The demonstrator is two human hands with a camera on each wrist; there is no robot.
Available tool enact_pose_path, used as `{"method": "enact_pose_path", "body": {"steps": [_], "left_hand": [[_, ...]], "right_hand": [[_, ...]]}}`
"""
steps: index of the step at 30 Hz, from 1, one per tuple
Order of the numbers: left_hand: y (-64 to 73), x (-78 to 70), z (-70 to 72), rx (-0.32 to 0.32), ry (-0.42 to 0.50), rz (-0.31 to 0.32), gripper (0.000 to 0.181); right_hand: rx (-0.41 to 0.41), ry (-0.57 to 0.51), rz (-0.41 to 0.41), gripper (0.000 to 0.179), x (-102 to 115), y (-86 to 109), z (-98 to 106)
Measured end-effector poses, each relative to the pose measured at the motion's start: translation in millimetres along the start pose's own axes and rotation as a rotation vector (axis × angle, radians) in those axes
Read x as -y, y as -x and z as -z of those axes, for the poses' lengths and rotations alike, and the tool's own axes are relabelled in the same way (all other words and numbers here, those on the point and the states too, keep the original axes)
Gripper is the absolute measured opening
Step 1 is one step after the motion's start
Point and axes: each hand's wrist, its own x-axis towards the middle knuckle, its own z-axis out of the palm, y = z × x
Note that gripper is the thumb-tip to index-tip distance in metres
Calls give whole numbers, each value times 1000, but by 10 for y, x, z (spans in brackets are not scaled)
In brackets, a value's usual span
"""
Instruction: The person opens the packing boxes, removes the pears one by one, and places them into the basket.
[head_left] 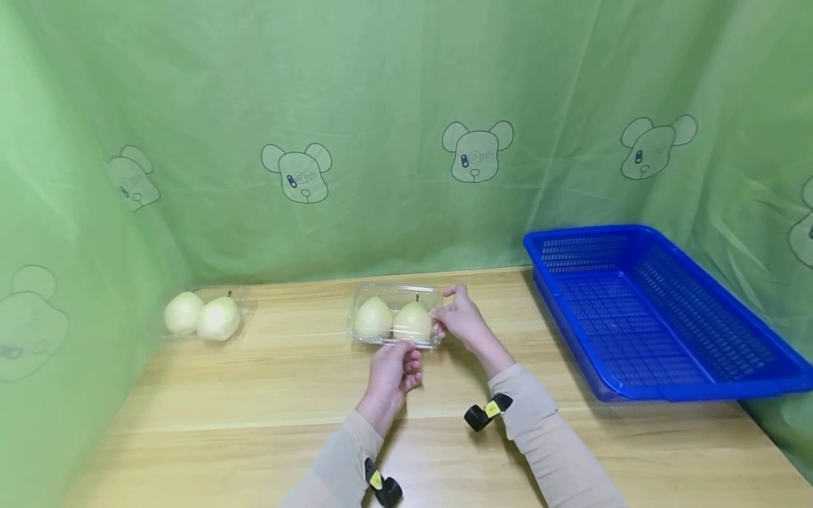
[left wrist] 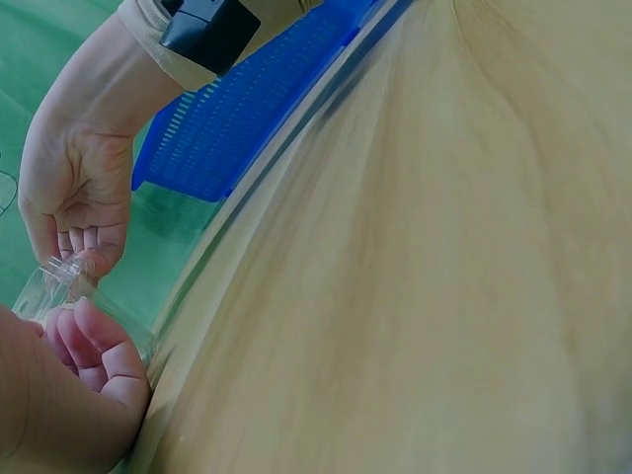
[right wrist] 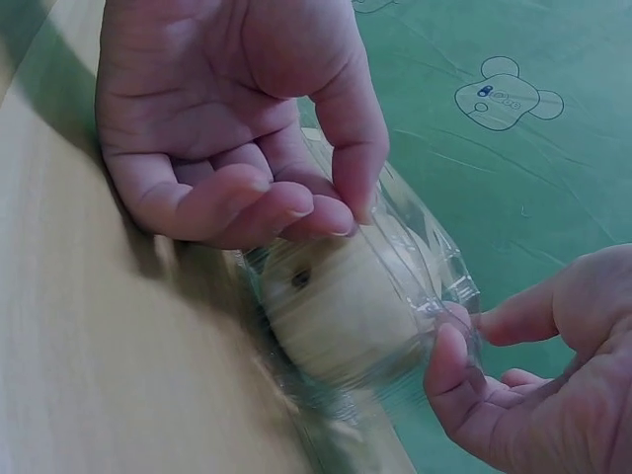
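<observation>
The wooden table [head_left: 241,409] carried a blue basket [head_left: 705,391] at the right. Toward the table's far middle stood a clear box [head_left: 396,290]. The left hand [head_left: 391,370] pinched its near edge and the right hand [head_left: 465,321] its right end, thumbs and fingertips drawn together. Two pears [head_left: 373,321] lay inside, side by side.

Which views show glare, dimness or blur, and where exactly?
Head view: bright, pale sheen on the table between the sleeves; left wrist view: dimmer, table grain soft; right wrist view: dim, glints on the plastic container, its lower edge smeared.
</observation>
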Motion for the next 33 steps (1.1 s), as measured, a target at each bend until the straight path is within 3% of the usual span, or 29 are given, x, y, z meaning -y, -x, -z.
{"method": "enact_pose_path", "body": {"steps": [18, 23, 33], "left_hand": [[-6, -8, 0, 6, 6, 27, 16], [-1, -20, 11, -1, -10, 32, 25], [25, 11, -21, 19, -46, 6, 16]], "right_hand": [[136, -54, -23, 52, -67, -68, 115], [134, -52, -29, 51, -55, -53, 99], [123, -72, -72, 49, 68, 27, -14]]}}
